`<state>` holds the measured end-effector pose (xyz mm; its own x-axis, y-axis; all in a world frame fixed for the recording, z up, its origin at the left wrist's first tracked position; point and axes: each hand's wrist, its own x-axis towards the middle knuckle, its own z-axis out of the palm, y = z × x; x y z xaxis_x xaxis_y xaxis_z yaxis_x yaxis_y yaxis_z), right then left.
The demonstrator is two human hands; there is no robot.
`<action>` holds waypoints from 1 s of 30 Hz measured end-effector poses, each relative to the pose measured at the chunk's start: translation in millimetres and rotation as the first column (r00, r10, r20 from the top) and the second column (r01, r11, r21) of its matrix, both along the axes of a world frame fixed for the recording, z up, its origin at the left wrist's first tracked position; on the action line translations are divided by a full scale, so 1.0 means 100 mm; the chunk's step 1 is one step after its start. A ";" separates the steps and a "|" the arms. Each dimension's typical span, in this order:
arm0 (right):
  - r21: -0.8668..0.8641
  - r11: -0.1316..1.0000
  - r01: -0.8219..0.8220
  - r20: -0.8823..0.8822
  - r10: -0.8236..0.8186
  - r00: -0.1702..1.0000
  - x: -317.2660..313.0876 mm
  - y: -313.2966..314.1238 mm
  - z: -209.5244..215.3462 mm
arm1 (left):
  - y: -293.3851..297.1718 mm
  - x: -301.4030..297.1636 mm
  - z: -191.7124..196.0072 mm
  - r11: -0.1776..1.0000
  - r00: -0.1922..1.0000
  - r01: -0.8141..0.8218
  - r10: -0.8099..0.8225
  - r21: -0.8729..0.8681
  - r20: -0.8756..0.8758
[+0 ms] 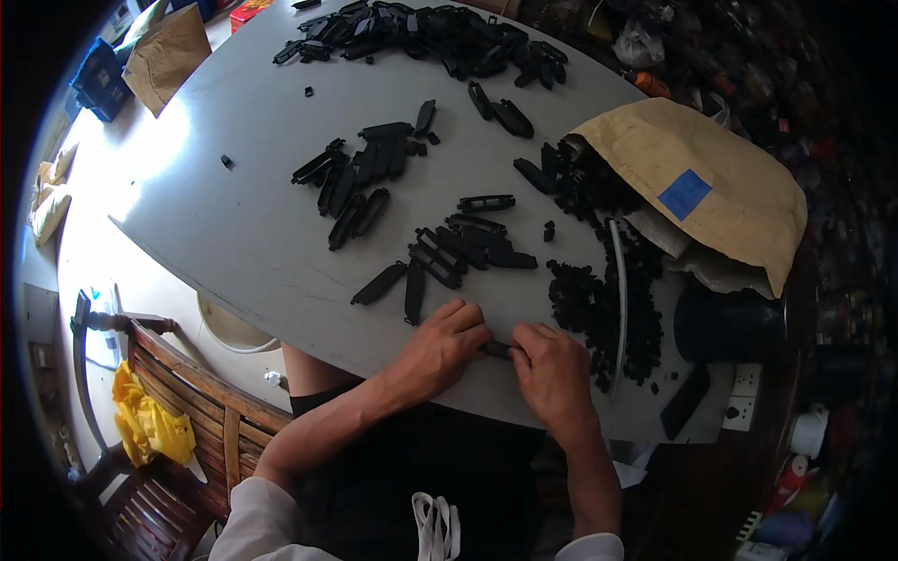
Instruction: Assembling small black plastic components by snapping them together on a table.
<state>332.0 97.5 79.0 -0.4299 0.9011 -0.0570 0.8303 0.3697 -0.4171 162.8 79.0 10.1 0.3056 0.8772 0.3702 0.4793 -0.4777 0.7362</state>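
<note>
At the near edge of the grey table (pixel 253 210), my left hand (pixel 445 342) and my right hand (pixel 554 372) are closed on the two ends of one small, long black plastic piece (pixel 497 350). Most of that piece is hidden by my fingers. Just beyond my left hand lies a loose cluster of long black plastic pieces (pixel 458 248), some with open frames. Beside my right hand is a heap of tiny black parts (pixel 589 304). Another cluster of long black pieces (pixel 379 159) lies farther off, in the middle of the table.
A large pile of black pieces (pixel 430 37) covers the far end. At right, a brown paper bag (pixel 720 178) spills small black parts beside a pale curved strip (pixel 619 299). A dark flat object (pixel 686 402) lies near the right corner. A wooden chair (pixel 201 393) stands at left.
</note>
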 end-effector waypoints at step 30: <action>0.257 0.935 0.243 -0.335 -0.149 0.930 0.49 -0.30 -0.40 | -0.01 -0.02 0.09 0.993 0.998 0.068 -0.067 -0.100 0.006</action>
